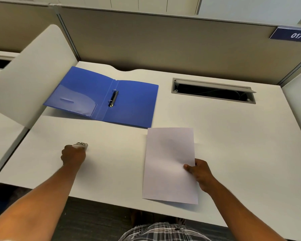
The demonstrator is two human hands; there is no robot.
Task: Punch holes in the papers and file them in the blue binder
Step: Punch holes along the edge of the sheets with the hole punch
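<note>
The blue binder (129, 100) lies open and flat at the back left of the white desk (224, 129), its two metal rings (113, 98) closed along the spine. White papers (169, 162) are held above the desk's front, pinched at the right edge by my right hand (198, 173), thumb on top. My left hand (73, 155) grips a small whitish hole punch (81, 145) with metal parts, resting on the desk at front left; most of the punch is hidden under the fingers.
A grey cable tray opening (214, 90) is sunk into the desk at the back right. Beige partition walls (163, 40) close the back, and a white side panel (33, 75) stands at the left. A blue "017" label (292, 34) hangs at upper right.
</note>
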